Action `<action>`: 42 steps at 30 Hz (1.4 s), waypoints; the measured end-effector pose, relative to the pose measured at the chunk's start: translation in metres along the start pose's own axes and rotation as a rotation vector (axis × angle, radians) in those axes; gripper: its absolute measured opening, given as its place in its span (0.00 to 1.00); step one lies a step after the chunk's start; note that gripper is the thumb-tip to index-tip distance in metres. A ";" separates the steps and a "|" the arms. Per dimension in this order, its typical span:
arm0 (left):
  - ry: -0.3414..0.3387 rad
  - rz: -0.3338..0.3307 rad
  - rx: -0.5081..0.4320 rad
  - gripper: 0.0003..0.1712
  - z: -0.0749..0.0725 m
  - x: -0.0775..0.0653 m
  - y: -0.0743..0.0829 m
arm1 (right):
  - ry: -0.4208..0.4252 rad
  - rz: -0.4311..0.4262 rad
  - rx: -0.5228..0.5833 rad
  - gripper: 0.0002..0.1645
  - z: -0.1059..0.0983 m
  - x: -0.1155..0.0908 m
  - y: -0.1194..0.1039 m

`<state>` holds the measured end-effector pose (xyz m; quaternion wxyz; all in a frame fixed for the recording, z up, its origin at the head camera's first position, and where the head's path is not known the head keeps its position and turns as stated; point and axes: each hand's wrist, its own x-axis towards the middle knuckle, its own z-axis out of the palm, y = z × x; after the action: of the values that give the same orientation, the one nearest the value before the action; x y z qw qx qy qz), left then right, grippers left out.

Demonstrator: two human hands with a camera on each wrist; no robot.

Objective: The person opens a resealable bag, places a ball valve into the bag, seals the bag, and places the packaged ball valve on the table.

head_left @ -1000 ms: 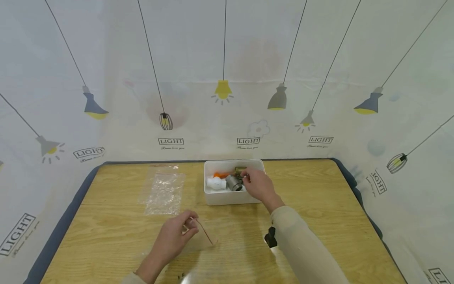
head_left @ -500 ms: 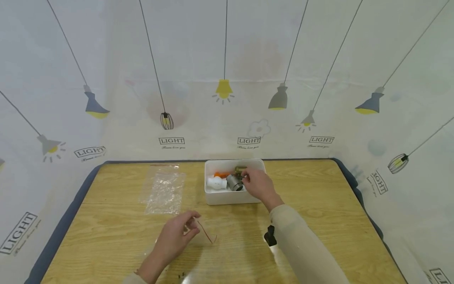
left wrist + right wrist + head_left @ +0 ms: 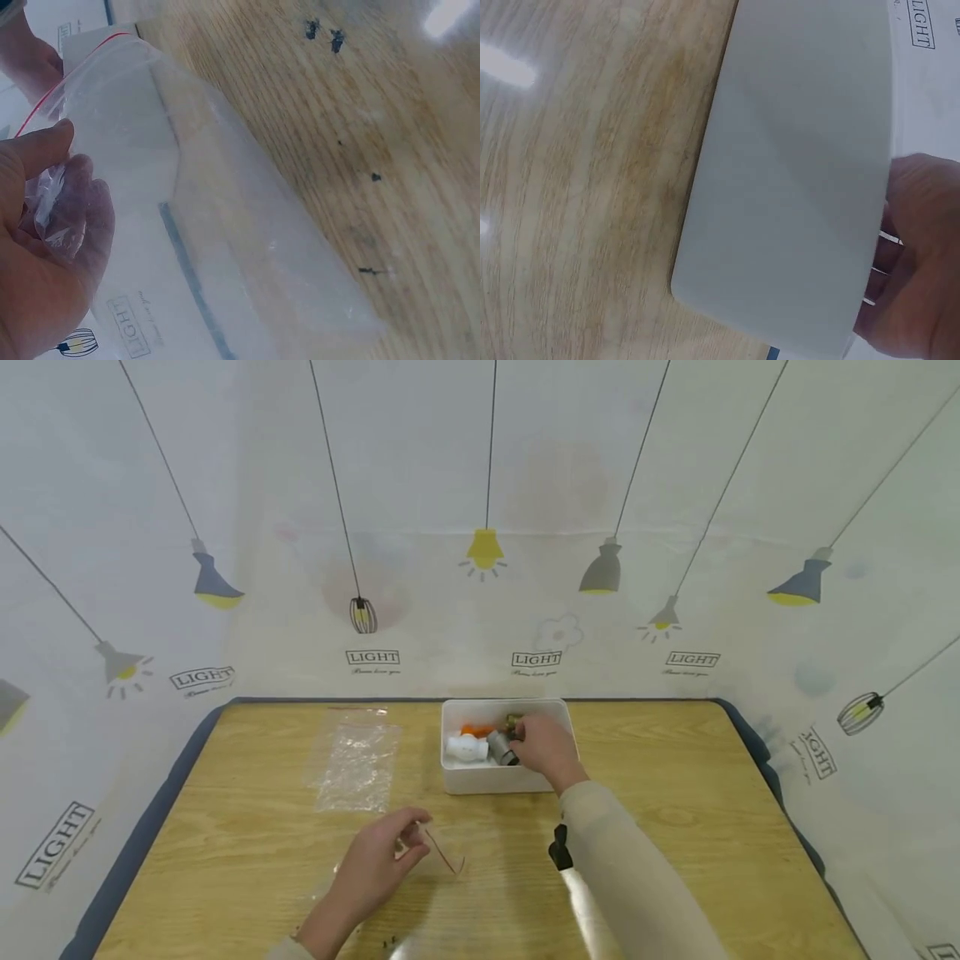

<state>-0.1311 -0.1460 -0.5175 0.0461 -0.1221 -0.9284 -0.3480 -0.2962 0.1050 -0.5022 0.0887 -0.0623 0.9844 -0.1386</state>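
Observation:
My left hand [image 3: 375, 860] pinches a clear zip bag [image 3: 225, 187] by its mouth, where a red strip runs along the edge. The bag hangs down and looks flat in the left wrist view. My right hand [image 3: 546, 747] reaches over the front wall into a white bin [image 3: 487, 782], its fingers down among the contents. Beside the fingers lies a grey cylindrical fitting [image 3: 500, 748]. Left of it are a white plastic fitting [image 3: 467, 747] and an orange piece [image 3: 477, 730]. A brass-coloured part [image 3: 513, 722] shows behind. The bin wall hides the fingertips in the right wrist view.
Clear plastic bags [image 3: 358, 768] lie flat on the wooden table [image 3: 675, 827], left of the bin. Dark marks [image 3: 336, 40] spot the tabletop near the front. A pale sheet printed with lamps [image 3: 600, 635] hangs around the back and sides.
My right hand has sunk a little deeper into the bin, and the grey fitting beside it has shifted slightly. My left hand keeps hold of the zip bag. The head view has turned slightly left.

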 end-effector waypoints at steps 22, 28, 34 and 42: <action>0.029 -0.001 -0.019 0.20 -0.001 -0.001 -0.005 | 0.106 0.006 -0.076 0.23 0.009 0.015 0.007; 0.025 0.008 -0.023 0.20 -0.001 -0.002 -0.005 | 0.087 0.016 -0.084 0.24 0.015 0.021 0.011; 0.020 -0.006 -0.016 0.20 -0.001 -0.001 -0.004 | 0.099 0.044 -0.047 0.21 0.017 0.024 0.013; 0.015 -0.015 -0.007 0.19 0.000 -0.002 -0.006 | 0.083 0.059 0.027 0.21 0.014 0.018 0.010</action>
<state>-0.1307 -0.1504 -0.5215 0.0499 -0.1129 -0.9277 -0.3523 -0.3124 0.1081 -0.5208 0.0525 -0.0260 0.9867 -0.1516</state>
